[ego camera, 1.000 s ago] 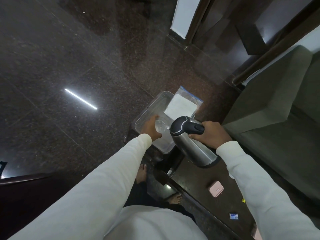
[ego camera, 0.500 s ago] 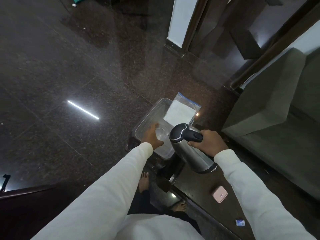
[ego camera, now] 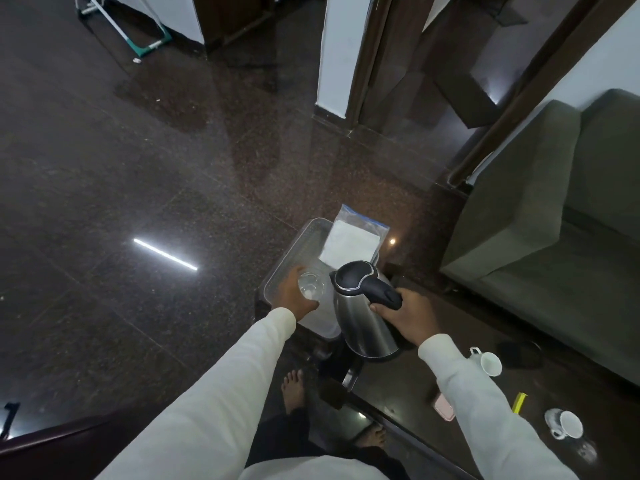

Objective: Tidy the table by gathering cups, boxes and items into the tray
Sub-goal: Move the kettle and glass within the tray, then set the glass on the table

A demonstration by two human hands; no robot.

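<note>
Left hand [ego camera: 294,295] still grips the glass [ego camera: 310,286] over the tray [ego camera: 277,271]; right hand [ego camera: 408,318] keeps clasping the kettle [ego camera: 363,323], now more upright.

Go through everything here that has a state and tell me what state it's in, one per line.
Kettle: lid shut, held by right hand.
Glass: upright, gripped by left hand, in tray.
Bag: propped on tray's far end.
Near cup: on its side.
Far cup: tipped over.
</note>
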